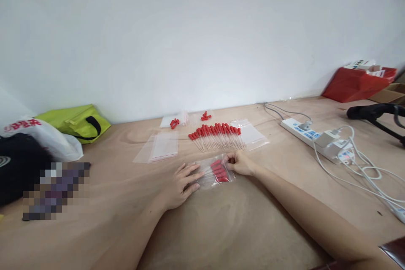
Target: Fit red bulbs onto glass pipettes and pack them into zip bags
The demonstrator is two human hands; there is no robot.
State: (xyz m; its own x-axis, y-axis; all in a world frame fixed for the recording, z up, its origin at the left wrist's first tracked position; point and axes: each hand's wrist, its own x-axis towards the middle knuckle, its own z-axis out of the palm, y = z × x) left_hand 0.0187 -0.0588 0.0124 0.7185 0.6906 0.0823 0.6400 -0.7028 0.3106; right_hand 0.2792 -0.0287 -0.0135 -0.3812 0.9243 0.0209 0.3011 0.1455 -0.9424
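Observation:
A clear zip bag (207,182) lies flat on the table, with several red-tipped sticks (219,171) inside, red ends to the right. My left hand (183,185) rests with spread fingers at the bag's left end. At the bag's upper right, my right hand (238,163) pinches its edge between thumb and fingers. Just beyond the bag, a row of red-tipped sticks (217,137) lies side by side, red ends toward the wall. Behind them are two small groups of red pieces (174,123). Flat clear bags (164,145) are stacked to the left of the row.
More clear bags (253,133) lie right of the row. A white power strip (316,139) with tangled cables stretches across the right side. A green bag (74,122), a white plastic bag (41,137) and a black item (22,168) sit left; a red bag (354,84) stands back right.

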